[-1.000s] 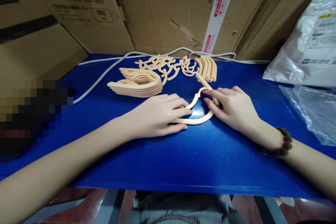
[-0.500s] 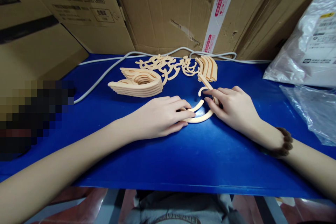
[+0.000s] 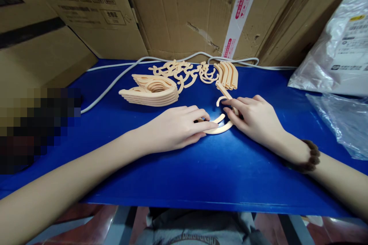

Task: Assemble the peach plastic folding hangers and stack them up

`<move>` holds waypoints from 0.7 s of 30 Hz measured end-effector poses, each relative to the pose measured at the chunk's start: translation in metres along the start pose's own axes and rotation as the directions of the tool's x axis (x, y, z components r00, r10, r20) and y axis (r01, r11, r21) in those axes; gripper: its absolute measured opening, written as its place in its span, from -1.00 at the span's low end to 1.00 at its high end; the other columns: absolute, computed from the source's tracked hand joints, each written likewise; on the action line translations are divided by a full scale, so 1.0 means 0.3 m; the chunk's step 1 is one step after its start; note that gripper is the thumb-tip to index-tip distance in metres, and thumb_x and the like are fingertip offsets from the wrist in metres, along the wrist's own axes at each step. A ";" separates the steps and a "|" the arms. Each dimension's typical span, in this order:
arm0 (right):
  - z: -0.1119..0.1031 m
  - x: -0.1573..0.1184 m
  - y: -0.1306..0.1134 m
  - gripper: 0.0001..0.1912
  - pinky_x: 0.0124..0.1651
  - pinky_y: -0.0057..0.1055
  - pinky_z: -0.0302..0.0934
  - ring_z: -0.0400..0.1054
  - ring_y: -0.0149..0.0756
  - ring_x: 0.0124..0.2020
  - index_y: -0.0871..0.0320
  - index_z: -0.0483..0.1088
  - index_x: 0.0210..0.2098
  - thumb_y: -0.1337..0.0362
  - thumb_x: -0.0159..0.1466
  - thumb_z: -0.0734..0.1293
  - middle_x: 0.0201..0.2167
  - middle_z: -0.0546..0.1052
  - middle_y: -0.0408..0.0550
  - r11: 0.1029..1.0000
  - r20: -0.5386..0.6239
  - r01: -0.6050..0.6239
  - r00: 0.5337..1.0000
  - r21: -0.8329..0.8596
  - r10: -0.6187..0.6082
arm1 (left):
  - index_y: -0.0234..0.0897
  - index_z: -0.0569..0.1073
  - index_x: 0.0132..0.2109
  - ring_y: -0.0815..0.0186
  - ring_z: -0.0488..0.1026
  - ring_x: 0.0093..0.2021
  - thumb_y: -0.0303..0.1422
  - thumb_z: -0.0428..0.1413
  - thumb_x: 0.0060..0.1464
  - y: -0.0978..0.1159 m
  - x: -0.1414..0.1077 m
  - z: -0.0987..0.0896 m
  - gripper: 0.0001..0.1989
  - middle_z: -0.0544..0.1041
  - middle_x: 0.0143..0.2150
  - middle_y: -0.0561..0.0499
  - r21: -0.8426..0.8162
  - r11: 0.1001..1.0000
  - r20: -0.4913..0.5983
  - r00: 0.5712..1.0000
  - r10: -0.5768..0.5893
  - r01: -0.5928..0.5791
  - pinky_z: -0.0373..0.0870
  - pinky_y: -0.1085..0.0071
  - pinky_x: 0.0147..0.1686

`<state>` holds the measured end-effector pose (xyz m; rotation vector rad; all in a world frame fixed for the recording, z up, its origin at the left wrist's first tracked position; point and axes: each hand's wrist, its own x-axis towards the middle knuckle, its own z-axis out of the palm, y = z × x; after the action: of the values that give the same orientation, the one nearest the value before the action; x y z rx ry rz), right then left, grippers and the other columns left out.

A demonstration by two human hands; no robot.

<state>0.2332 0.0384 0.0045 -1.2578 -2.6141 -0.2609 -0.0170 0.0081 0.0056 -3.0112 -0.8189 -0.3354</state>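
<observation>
Between my hands a curved beige plastic piece [image 3: 219,128] lies on the blue table [image 3: 184,183]. My left hand [image 3: 181,128] is closed on its left end, partly covering it. A smaller curved arm [image 3: 219,118] shows above the index finger. My right hand [image 3: 253,116] pinches a straight beige piece [image 3: 225,91] with a small hook [image 3: 220,100] beside its fingertips; the fingers hide its lower part. Whether the pieces are joined under the fingers cannot be seen.
A stack of beige hanger-like pieces [image 3: 152,93] sits behind my left hand. Loose hooks [image 3: 184,72] and several curved arms [image 3: 227,74] lie at the back, before a white cable [image 3: 115,80] and cardboard [image 3: 184,15]. Plastic bags [image 3: 327,61] lie right.
The smaller curved arm has tipped slightly down and right, and my left index finger reaches further right. The hook by my right fingertips has shifted slightly left and down.
</observation>
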 end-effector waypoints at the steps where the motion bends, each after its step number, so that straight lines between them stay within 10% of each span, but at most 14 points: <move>1: 0.001 0.000 0.000 -0.65 -0.26 -0.31 -0.01 0.38 -0.25 -0.39 0.15 0.46 0.00 0.17 0.41 0.13 -0.38 0.56 -0.05 1.000 0.001 0.002 1.000 -0.001 -0.002 | -0.19 0.35 0.20 0.21 0.42 -0.04 -0.37 -0.08 0.35 0.001 0.000 0.000 -0.67 0.46 0.08 -0.08 -0.008 1.000 -0.002 1.000 -0.003 0.003 0.38 0.30 -0.06; 21: 0.004 0.002 -0.004 -0.65 -0.25 -0.31 -0.02 0.36 -0.26 -0.41 0.16 0.46 -0.02 0.17 0.41 0.13 -0.39 0.55 -0.04 1.000 0.008 0.010 1.000 -0.006 -0.010 | -0.26 0.32 0.22 0.21 0.43 -0.01 -0.39 -0.06 0.35 0.004 0.002 0.008 -0.65 0.47 0.09 -0.09 -0.021 1.000 -0.033 0.999 -0.015 0.015 0.39 0.27 0.01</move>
<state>0.2318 0.0383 0.0035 -1.2504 -2.6293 -0.2665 -0.0153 0.0075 0.0033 -3.0116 -0.8410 -0.3960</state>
